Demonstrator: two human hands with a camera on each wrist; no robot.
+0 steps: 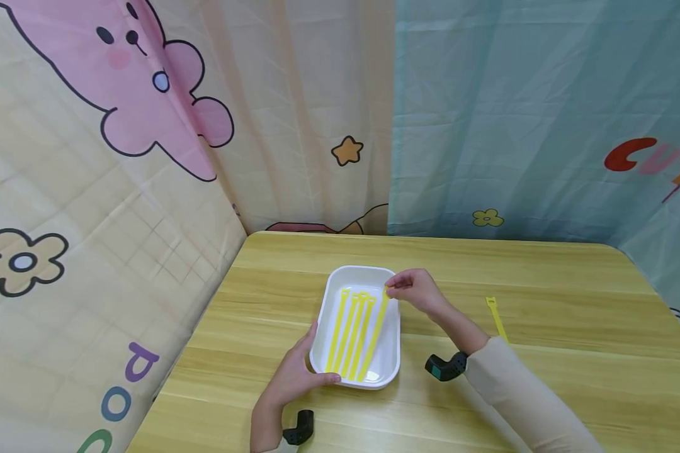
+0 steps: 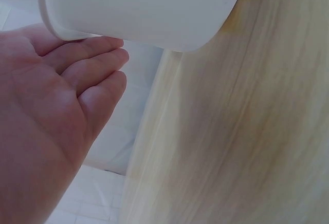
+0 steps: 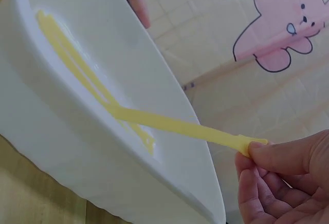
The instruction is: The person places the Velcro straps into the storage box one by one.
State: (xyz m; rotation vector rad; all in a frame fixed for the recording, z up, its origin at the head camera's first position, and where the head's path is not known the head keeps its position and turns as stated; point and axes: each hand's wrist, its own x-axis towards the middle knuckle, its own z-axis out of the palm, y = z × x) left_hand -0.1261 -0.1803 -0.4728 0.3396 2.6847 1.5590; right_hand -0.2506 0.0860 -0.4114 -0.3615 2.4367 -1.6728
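A white rectangular tray (image 1: 390, 355) sits on the table, with several yellow cable straps (image 1: 345, 333) lying lengthwise inside. At its near left corner my left hand (image 1: 294, 371) holds the tray, the thumb on the near rim and the fingers along the left side; the left wrist view has these fingers (image 2: 97, 64) against the outer wall. Over the right rim, my right hand (image 1: 422, 292) pinches the slotted end of one yellow cable strap (image 3: 180, 126) between thumb and fingertips. That strap slants down into the tray, its far end beside the others.
Another yellow strap (image 1: 495, 314) lies on the wooden table (image 1: 589, 302) to the right, partly hidden by the right sleeve (image 1: 521, 384). Printed curtains (image 1: 294, 113) stand behind the table and along its left side. A black wrist device (image 1: 446, 367) is on each wrist.
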